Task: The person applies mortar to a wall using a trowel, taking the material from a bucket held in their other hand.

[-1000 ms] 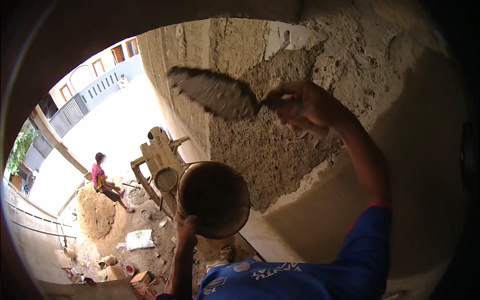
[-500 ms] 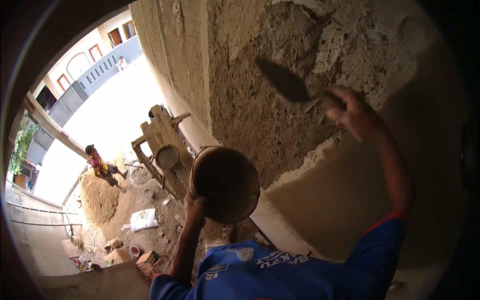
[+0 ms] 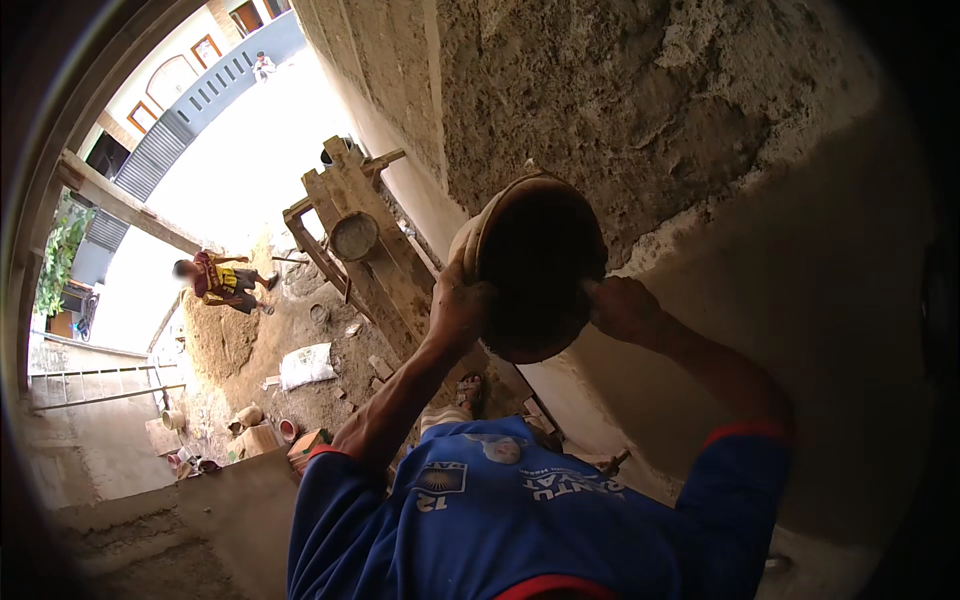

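My left hand (image 3: pixel 460 308) grips the near left side of a round bucket (image 3: pixel 487 215), holding it tilted with its mouth toward me. Inside, the bucket is too dark for its contents to show. At the bucket's right rim is my right hand (image 3: pixel 625 312), closed, its fingers partly lost in the shadow of the mouth. The trowel it held a moment ago is hidden, apparently down in the bucket. Right behind the bucket rises a wall with rough, lumpy mortar (image 3: pixel 620 120); a smooth plastered area (image 3: pixel 720 340) lies lower and to the right.
A wooden plank platform (image 3: pixel 385 265) stands below on the left, with a round pan (image 3: pixel 354 237) on it. Farther left, a person (image 3: pixel 228 282) is by a sand heap (image 3: pixel 220 330). A white sack (image 3: pixel 306 366) and several pots lie on the ground.
My right hand has come down from the rough wall to the bucket, and the trowel has gone out of sight. The bucket has moved up and right with my left hand.
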Motion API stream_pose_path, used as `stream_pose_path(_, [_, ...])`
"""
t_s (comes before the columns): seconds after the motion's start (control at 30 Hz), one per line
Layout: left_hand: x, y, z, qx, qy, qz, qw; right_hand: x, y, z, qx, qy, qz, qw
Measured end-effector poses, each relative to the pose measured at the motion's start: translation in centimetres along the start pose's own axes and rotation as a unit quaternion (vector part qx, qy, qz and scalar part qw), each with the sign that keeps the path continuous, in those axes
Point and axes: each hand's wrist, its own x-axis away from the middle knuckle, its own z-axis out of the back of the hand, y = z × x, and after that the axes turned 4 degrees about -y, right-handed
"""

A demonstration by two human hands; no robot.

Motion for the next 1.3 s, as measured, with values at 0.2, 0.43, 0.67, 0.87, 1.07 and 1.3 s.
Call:
stream_pose_path(0.2, [0.5, -1.4, -0.4, -0.032, -0.002, 0.043, 0.999, -0.1, -1.7, -3.8, -0.159, 0.015, 0.045, 0.986])
stream_pose_path(0.43, [1.7, -0.2, 1.3, 0.153, -0.016, 0.039, 0.987, 2.0, -1.7, 1.7, -0.138, 0.022, 0.015, 0.990])
stream_pose_path(0.67, [1.3, 2.0, 2.1, 0.188, 0.017, -0.011, 0.982, 4.1, -2.3, 12.1, -0.094, 0.079, 0.064, 0.990])
stream_pose_path(0.87, [2.0, 4.2, 3.3, 0.174, 0.033, -0.039, 0.983, 9.5, -6.9, 25.1, -0.044, 0.107, 0.114, 0.987])
stream_pose_path(1.07, [3.8, 4.1, 4.9, 0.175, 0.091, -0.069, 0.978, 9.0, -5.7, 30.8, -0.254, 0.113, 0.116, 0.954])
stream_pose_path(1.3, [4.6, 1.6, 3.9, 0.143, 0.119, -0.006, 0.983, 7.6, 7.0, 40.9, -0.098, 0.549, -0.048, 0.829])
